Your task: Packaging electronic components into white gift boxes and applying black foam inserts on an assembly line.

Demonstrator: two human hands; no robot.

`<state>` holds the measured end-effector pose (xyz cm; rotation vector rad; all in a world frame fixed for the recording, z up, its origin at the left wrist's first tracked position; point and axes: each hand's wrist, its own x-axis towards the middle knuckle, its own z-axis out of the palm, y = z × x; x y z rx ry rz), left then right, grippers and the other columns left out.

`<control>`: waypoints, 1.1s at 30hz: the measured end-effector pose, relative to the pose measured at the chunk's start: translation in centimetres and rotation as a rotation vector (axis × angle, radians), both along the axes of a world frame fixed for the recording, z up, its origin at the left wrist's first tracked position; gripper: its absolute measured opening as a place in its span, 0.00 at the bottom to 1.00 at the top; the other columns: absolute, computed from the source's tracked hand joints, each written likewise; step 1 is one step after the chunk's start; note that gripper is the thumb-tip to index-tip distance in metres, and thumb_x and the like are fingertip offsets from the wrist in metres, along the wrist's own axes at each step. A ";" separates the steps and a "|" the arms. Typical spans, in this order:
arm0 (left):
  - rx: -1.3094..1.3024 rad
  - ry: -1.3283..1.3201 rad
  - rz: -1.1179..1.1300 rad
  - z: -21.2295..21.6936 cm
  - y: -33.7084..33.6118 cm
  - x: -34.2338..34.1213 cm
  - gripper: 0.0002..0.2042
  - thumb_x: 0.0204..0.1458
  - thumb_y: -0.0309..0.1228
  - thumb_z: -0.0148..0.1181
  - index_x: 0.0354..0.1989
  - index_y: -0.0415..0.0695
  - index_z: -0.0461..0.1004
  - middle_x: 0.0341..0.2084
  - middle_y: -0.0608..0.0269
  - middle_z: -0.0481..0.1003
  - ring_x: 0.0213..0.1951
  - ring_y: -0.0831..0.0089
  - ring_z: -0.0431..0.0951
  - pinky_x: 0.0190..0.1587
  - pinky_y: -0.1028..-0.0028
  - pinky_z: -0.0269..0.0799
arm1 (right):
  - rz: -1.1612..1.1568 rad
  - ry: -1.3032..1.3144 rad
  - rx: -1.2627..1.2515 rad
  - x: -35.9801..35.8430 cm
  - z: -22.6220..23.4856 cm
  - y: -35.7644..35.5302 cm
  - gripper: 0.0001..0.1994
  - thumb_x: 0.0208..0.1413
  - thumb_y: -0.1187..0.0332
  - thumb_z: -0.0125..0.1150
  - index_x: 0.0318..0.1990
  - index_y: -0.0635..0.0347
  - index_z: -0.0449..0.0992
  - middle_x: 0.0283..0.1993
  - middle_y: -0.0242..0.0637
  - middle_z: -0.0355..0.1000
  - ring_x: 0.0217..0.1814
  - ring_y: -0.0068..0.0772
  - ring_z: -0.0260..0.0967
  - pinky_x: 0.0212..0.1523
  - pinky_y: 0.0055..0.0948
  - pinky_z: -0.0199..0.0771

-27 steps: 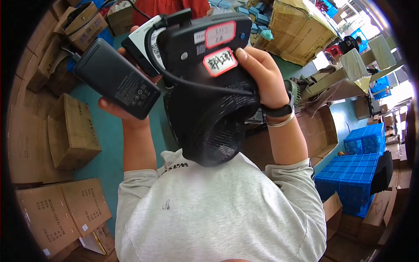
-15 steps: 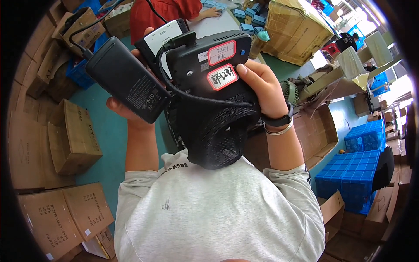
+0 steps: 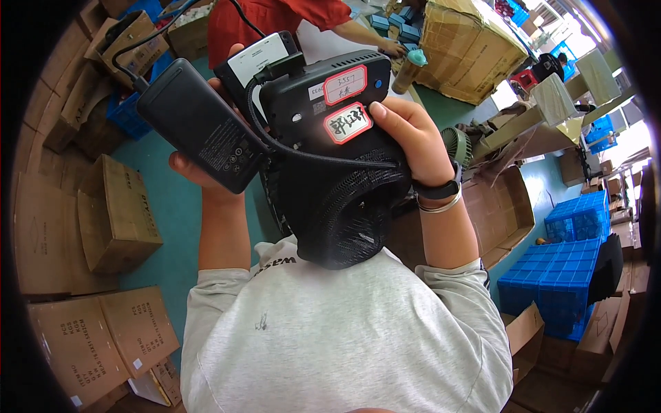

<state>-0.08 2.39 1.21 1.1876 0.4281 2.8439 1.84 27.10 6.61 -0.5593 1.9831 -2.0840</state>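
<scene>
My left hand is wrapped round a flat black power bank, most of its fingers hidden behind it. Beside the bank, a dark box with a white label leans against the fingertips. My right hand grips the right side of a black boxy device, thumb on its face near two red-edged stickers. A black mesh cap hangs from this device toward my chest. A thick black cable loops across it from a plug at its upper left corner.
A person in red works at a white table holding small blue boxes. A bottle with a teal top and a large carton stand ahead. Cartons line the left; blue crates stand right.
The black device has shifted slightly left in my hands. The other person's arm has reached farther right across the table, toward the bottle. My grip looks the same.
</scene>
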 end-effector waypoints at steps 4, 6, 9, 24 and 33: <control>0.020 -0.034 0.040 -1.5 -0.4 -0.1 0.46 0.35 0.44 0.69 0.62 0.37 0.52 0.64 0.47 0.48 0.59 0.55 0.62 0.54 0.50 0.66 | -0.005 -0.033 -0.035 0.4 0.1 -0.2 0.17 0.59 0.58 0.53 0.30 0.65 0.73 0.26 0.20 0.65 0.29 0.08 0.58 0.28 0.13 0.59; 0.025 -0.018 0.004 -1.6 -0.5 -0.2 0.45 0.35 0.44 0.68 0.61 0.37 0.52 0.63 0.47 0.49 0.60 0.55 0.61 0.54 0.50 0.67 | 0.009 -0.039 -0.034 0.5 -0.1 -0.1 0.17 0.59 0.58 0.53 0.29 0.65 0.72 0.25 0.19 0.64 0.28 0.08 0.57 0.28 0.13 0.59; -0.039 -0.012 0.068 -0.8 0.0 -0.1 0.45 0.36 0.44 0.67 0.61 0.36 0.52 0.62 0.47 0.51 0.61 0.55 0.60 0.53 0.51 0.69 | 0.003 -0.027 -0.006 0.5 -0.2 0.0 0.17 0.59 0.58 0.53 0.28 0.64 0.72 0.25 0.18 0.62 0.28 0.08 0.56 0.28 0.13 0.58; -0.005 -0.043 0.053 -0.4 0.4 -0.2 0.46 0.33 0.41 0.71 0.61 0.37 0.52 0.64 0.50 0.48 0.62 0.56 0.57 0.57 0.54 0.65 | -0.016 -0.017 -0.006 0.5 0.3 0.2 0.17 0.58 0.58 0.54 0.26 0.65 0.72 0.22 0.18 0.61 0.26 0.09 0.54 0.26 0.15 0.56; 0.147 -0.045 -0.089 -2.0 0.4 -1.1 0.44 0.35 0.38 0.71 0.62 0.39 0.53 0.65 0.57 0.47 0.65 0.59 0.50 0.65 0.55 0.50 | 0.029 0.020 -0.025 0.6 0.7 0.5 0.17 0.59 0.59 0.54 0.25 0.64 0.71 0.21 0.19 0.61 0.24 0.09 0.54 0.23 0.15 0.54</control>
